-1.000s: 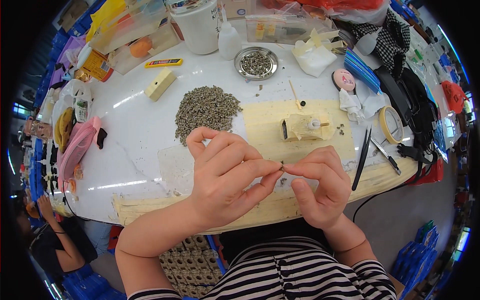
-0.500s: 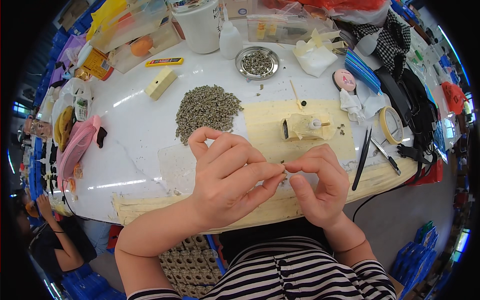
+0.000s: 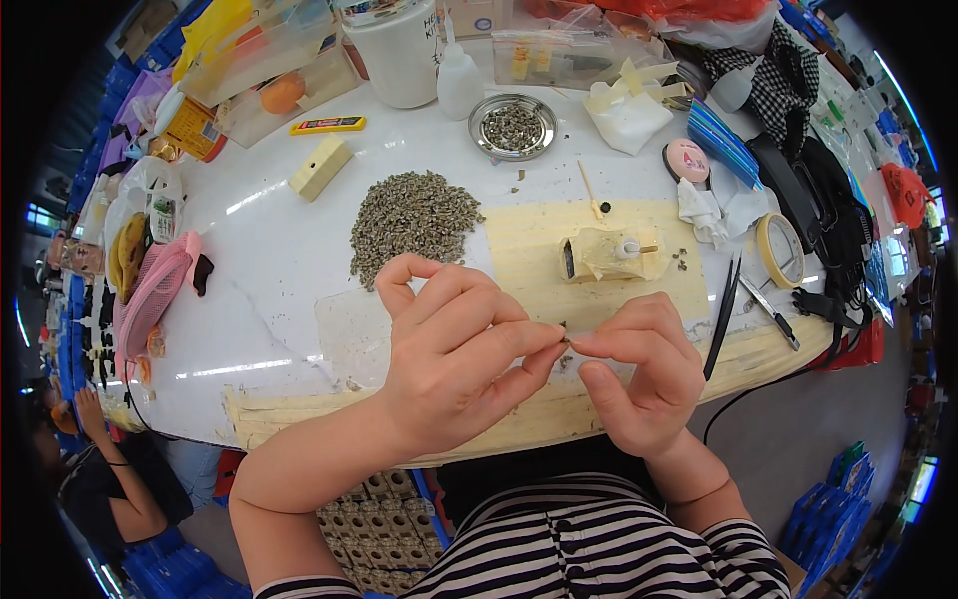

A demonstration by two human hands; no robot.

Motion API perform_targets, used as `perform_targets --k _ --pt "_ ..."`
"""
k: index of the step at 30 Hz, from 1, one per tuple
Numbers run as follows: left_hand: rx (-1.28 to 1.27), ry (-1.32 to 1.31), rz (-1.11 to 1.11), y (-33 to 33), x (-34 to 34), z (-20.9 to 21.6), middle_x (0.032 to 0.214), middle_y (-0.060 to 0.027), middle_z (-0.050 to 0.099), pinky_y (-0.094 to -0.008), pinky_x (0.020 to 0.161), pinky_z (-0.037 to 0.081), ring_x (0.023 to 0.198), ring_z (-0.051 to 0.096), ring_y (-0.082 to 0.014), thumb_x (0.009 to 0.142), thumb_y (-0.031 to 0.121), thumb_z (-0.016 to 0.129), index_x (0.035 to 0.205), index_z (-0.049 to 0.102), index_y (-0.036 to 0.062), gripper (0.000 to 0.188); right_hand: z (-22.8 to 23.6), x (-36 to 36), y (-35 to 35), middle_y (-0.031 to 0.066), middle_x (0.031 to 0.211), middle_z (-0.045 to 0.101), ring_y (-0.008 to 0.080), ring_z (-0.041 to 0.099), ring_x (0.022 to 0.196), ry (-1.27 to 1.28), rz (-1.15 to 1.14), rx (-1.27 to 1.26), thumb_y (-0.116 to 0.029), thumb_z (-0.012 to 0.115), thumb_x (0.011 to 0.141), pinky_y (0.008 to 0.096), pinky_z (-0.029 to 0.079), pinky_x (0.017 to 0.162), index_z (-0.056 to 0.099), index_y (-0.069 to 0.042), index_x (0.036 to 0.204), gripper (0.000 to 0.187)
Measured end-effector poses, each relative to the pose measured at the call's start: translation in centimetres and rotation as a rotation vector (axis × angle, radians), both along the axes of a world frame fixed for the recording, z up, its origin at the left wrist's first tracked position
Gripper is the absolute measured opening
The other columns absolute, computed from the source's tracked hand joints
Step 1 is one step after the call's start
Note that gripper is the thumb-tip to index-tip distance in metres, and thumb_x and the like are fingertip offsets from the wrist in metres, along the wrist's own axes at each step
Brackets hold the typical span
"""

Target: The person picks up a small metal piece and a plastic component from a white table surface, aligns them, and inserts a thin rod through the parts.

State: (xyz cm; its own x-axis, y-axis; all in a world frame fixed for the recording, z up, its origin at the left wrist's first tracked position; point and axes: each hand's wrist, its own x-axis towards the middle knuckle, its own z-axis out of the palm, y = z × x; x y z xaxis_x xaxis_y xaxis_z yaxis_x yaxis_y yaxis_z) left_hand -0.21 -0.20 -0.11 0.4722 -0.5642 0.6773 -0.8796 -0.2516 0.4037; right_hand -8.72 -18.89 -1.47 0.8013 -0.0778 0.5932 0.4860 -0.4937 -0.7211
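Between thumb and forefinger, my left hand (image 3: 454, 364) pinches a tiny dark metal part (image 3: 565, 337) whose exact kind is too small to make out. My right hand (image 3: 644, 374) faces it with the forefinger's tip at the part and the thumb held apart, gripping nothing. Beyond my left hand lies a heap of small grey-brown metal parts (image 3: 414, 225). A taped cream block (image 3: 614, 255) with a small white piece on top stands beyond my right hand. A few loose parts (image 3: 682, 260) lie beside the block.
A round metal dish (image 3: 477, 128) of similar parts stands farther back, near a white squeeze bottle (image 3: 460, 85). Black tweezers (image 3: 723, 317), a craft knife (image 3: 769, 311) and a tape roll (image 3: 779, 250) lie at the right. A pink mesh pouch (image 3: 155, 304) is at the left. Another person (image 3: 125, 479) sits lower left.
My right hand has shifted slightly right, its thumb dropping a little farther from the part. The left hand stays nearly still with its pinch.
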Motion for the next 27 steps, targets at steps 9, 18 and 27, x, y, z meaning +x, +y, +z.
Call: perform_targets --k 9,18,27 --pt "-0.01 0.009 -0.003 0.04 0.03 0.12 0.075 0.0058 0.059 -0.0374 0.077 0.029 0.073 0.054 -0.0152 0.062 0.005 0.087 0.089 0.076 0.0152 0.03 -0.02 0.05 0.09 0.007 0.085 0.067 0.0229 0.059 0.076 -0.003 -0.027 -0.031 -0.001 0.081 0.073 0.0323 0.046 0.068 0.076 -0.004 0.098 0.026" --pt "-0.031 -0.008 -0.014 0.02 -0.05 0.03 0.076 0.0058 0.059 -0.0374 0.077 0.029 0.074 0.055 -0.0156 0.062 0.006 0.087 0.09 0.076 0.0161 0.032 0.01 0.36 0.3 0.0092 0.085 0.068 0.0244 0.06 0.076 0.049 -0.011 -0.016 -0.003 0.08 0.076 0.0325 0.046 0.068 0.075 -0.002 0.095 0.02" --pt "-0.012 -0.013 0.003 0.03 -0.15 0.05 0.076 0.006 0.059 -0.0381 0.078 0.029 0.076 0.055 -0.0158 0.062 0.007 0.088 0.088 0.076 0.0165 0.031 -0.05 0.16 0.19 0.0093 0.083 0.067 0.0245 0.06 0.075 0.042 -0.024 -0.006 -0.003 0.081 0.075 0.0327 0.046 0.067 0.075 -0.002 0.094 0.021"
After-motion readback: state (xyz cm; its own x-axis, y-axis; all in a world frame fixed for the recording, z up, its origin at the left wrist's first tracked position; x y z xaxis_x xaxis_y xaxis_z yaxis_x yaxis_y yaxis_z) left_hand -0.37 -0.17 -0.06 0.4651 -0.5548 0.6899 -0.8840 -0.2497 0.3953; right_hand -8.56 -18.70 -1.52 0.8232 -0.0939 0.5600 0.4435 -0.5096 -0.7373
